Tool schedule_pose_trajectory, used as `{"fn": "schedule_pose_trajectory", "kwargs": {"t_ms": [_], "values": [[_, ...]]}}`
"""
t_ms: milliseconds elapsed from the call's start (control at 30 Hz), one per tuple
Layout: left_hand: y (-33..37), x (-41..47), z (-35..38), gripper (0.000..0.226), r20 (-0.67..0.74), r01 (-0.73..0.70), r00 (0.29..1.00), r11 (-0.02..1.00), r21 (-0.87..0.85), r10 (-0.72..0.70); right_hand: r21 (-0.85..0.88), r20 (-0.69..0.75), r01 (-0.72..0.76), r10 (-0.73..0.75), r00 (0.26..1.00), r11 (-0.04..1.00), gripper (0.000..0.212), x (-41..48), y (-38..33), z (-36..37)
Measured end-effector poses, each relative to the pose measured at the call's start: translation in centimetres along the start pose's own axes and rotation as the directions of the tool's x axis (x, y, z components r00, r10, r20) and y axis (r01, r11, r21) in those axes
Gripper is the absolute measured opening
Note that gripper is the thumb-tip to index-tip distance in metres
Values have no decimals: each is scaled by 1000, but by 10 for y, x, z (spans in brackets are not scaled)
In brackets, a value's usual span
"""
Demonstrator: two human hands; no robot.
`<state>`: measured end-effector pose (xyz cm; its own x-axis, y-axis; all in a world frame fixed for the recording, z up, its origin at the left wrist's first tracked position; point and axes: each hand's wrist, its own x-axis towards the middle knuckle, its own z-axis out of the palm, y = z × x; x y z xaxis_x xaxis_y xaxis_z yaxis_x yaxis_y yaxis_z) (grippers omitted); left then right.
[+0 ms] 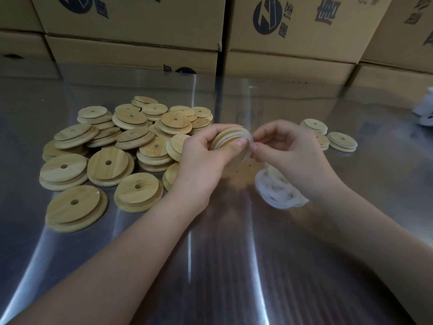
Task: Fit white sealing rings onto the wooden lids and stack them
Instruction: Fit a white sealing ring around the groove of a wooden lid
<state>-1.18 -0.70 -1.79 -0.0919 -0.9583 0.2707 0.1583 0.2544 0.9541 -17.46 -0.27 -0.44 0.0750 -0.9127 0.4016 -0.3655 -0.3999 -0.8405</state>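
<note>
Cartons behind the steel bench; left hand grips a wooden lid mid-bench, right hand pinching the sealing ring on. Next: seat it fully, then stack far right.

The left hand covers much of the lid, so how its white ring sits cannot be told. The right hand hides part of the ring pile. At the far right edge, a blurred white object is cut off.
</note>
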Motion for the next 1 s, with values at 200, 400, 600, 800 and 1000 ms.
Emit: {"fn": "schedule_pose_trajectory", "kwargs": {"t_ms": [200, 400, 600, 800, 1000], "values": [[2, 0, 0, 10, -19, 48, 999, 999, -5, -48, 89, -19, -141, 143, 990, 986, 11, 0, 2, 4], [2, 1, 0, 8, -28, 35, 999, 999, 15, -34, 118, 15, -150, 149, 989, 982, 16, 1, -3, 1], [2, 3, 0, 10, -23, 70, 997, 998, 1, -70, 73, 43, -173, 170, 984, 982, 11, 1, -9, -3], [3, 3, 2, 9, -19, 130, 991, 990, -51, -131, 36, 73, -196, 193, 978, 980, 11, 4, -11, -8], [4, 3, 2, 9, 7, 171, 985, 983, -71, -171, -10, 106, -173, 173, 979, 985, 15, 5, -8, -11]]}}
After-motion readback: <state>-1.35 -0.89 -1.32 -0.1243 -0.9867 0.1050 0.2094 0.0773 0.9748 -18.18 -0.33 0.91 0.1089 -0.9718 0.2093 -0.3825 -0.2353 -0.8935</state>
